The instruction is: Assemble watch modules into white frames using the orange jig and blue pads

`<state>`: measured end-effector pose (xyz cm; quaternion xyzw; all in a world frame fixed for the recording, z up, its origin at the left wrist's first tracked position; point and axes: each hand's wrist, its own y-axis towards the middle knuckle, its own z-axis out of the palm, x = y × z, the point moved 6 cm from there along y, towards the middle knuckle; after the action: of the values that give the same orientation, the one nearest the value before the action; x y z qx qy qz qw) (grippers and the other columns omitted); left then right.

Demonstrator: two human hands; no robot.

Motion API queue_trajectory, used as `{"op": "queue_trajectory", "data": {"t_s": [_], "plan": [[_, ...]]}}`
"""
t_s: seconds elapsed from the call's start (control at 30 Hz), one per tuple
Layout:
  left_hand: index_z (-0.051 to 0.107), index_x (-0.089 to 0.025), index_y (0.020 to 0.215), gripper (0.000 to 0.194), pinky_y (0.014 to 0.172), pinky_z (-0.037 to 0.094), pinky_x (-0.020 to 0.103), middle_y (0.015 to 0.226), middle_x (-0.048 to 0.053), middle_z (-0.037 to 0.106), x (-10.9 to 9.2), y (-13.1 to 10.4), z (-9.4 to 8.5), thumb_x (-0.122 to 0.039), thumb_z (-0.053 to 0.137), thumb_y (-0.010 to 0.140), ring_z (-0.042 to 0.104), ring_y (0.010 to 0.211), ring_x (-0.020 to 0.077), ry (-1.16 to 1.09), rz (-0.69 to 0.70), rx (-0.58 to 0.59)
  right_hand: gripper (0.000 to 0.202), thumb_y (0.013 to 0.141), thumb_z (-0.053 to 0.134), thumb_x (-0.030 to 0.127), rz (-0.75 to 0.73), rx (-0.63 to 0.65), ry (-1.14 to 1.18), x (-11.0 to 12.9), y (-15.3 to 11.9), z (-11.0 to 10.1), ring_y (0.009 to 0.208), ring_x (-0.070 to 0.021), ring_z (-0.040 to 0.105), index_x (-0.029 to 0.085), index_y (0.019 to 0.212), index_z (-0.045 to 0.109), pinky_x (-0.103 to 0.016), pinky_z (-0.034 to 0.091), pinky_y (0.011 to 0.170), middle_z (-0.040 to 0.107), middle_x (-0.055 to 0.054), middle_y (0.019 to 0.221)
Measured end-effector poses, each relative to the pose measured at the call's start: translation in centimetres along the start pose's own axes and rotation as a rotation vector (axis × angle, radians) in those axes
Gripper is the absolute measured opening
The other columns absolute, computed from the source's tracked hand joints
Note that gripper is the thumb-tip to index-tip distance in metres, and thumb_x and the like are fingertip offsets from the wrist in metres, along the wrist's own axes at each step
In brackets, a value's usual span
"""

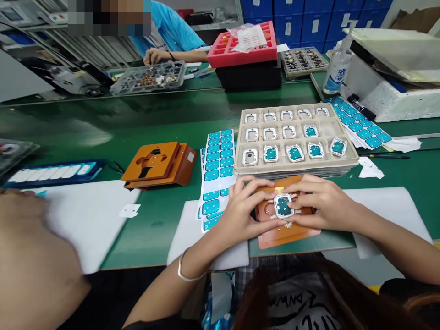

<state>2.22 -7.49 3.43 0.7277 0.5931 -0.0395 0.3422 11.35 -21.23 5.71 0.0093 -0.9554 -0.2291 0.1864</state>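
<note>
A small white square frame (283, 206), like a watch case, has a teal sheet inside it. It sits on an orange-brown fixture plate (292, 239), near the table's front edge. My left hand (242, 208) grips the frame from the left, thumb at the lower edge and fingers near the top. From the right, my right hand (314, 201) holds it with fingers closed along its side. A yellow piece (279, 189) shows on the fixture just above the frame. The exact finger contacts are partly hidden.
Behind my hands stands a beige tray (295, 168) of white frames, several with teal sheets. Teal sticker sheets (216, 183) and another orange fixture (160, 162) lie left. A pump bottle (338, 68) stands back right. Another person's blurred arm (34, 256) is at left; a co-worker's hand (157, 56) is opposite.
</note>
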Motion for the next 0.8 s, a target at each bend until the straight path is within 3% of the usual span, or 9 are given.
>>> {"op": "queue_trajectory", "data": {"t_s": [0.1, 0.17, 0.23, 0.3, 0.37, 0.43, 0.5, 0.67, 0.8], "plan": [[0.064, -0.024, 0.104, 0.044, 0.097, 0.038, 0.049, 0.122, 0.008, 0.059, 0.2, 0.3, 0.2, -0.052, 0.078, 0.074, 0.046, 0.113, 0.0272, -0.043, -0.013, 0.002, 0.017, 0.086, 0.067, 0.031, -0.025, -0.016, 0.046, 0.0, 0.2, -0.1, 0.081, -0.0198, 0.060, 0.018, 0.076, 0.072, -0.033, 0.052, 0.069, 0.074, -0.010, 0.105], [0.062, -0.027, 0.115, 0.048, 0.101, 0.038, 0.049, 0.125, 0.008, 0.057, 0.1, 0.5, 0.0, -0.052, 0.076, 0.076, 0.048, 0.116, 0.0267, -0.090, 0.014, -0.011, 0.013, 0.084, 0.070, 0.030, -0.007, -0.049, 0.144, -0.2, 0.3, -0.4, 0.080, -0.0195, 0.061, 0.018, 0.082, 0.072, -0.034, 0.053, 0.071, 0.074, -0.010, 0.099], [0.055, -0.032, 0.131, 0.067, 0.105, 0.036, 0.052, 0.137, 0.010, 0.050, 0.1, 0.5, -0.1, -0.060, 0.074, 0.074, 0.044, 0.126, 0.0294, -0.120, 0.075, 0.042, 0.017, 0.077, 0.075, 0.031, 0.121, -0.059, 0.377, -1.1, 0.4, -0.5, 0.075, -0.0177, 0.063, 0.017, 0.086, 0.070, -0.034, 0.055, 0.071, 0.074, -0.009, 0.092], [0.047, -0.035, 0.139, 0.083, 0.107, 0.037, 0.054, 0.145, 0.011, 0.043, 0.8, 0.4, -1.1, -0.072, 0.070, 0.069, 0.041, 0.131, 0.0325, -0.151, 0.109, 0.043, 0.028, 0.071, 0.079, 0.035, 0.339, -0.042, 0.785, -2.5, 0.2, -0.1, 0.070, -0.0160, 0.065, 0.018, 0.089, 0.066, -0.032, 0.057, 0.067, 0.073, -0.007, 0.091], [0.051, -0.034, 0.135, 0.076, 0.100, 0.045, 0.049, 0.135, 0.010, 0.052, 3.2, 0.1, -3.5, -0.079, 0.058, 0.074, 0.049, 0.124, 0.0302, -0.160, 0.004, -0.176, 0.036, 0.071, 0.076, 0.043, 0.543, -0.029, 1.225, -3.4, -0.2, 0.6, 0.070, -0.0161, 0.067, 0.018, 0.093, 0.062, -0.031, 0.059, 0.066, 0.073, -0.009, 0.093], [0.057, -0.030, 0.124, 0.058, 0.089, 0.051, 0.040, 0.114, 0.008, 0.062, 7.0, -0.8, -6.3, -0.072, 0.040, 0.088, 0.060, 0.107, 0.0240, -0.101, -0.256, -0.506, 0.042, 0.072, 0.070, 0.049, 0.670, -0.029, 1.495, -3.7, -0.5, 1.1, 0.072, -0.0171, 0.068, 0.017, 0.098, 0.061, -0.031, 0.060, 0.070, 0.072, -0.011, 0.092], [0.057, -0.023, 0.121, 0.048, 0.093, 0.050, 0.042, 0.113, 0.010, 0.064, 10.1, -1.2, -6.9, -0.058, 0.039, 0.094, 0.060, 0.107, 0.0248, -0.039, -0.426, -0.572, 0.046, 0.073, 0.064, 0.053, 0.731, -0.025, 1.570, -3.9, -0.6, 1.4, 0.075, -0.0176, 0.068, 0.015, 0.100, 0.061, -0.031, 0.060, 0.075, 0.071, -0.013, 0.090], [0.056, -0.015, 0.126, 0.052, 0.109, 0.035, 0.055, 0.140, 0.019, 0.052, 14.9, -1.0, -3.4, -0.049, 0.047, 0.088, 0.042, 0.135, 0.0383, 0.283, -0.757, -0.002, 0.049, 0.080, 0.049, 0.061, 0.798, 0.000, 1.571, -3.8, -0.6, 1.7, 0.080, -0.0181, 0.066, 0.016, 0.099, 0.059, -0.033, 0.059, 0.079, 0.067, -0.013, 0.090], [0.064, -0.023, 0.115, 0.050, 0.099, 0.040, 0.063, 0.137, 0.017, 0.055, 15.0, -1.6, -2.9, -0.056, 0.059, 0.077, 0.045, 0.128, 0.0464, 0.346, -0.805, 0.151, 0.053, 0.078, 0.044, 0.067, 0.808, -0.030, 1.711, -3.3, -0.5, 1.4, 0.068, -0.0146, 0.059, 0.018, 0.093, 0.058, -0.027, 0.057, 0.064, 0.065, -0.010, 0.084]]}}
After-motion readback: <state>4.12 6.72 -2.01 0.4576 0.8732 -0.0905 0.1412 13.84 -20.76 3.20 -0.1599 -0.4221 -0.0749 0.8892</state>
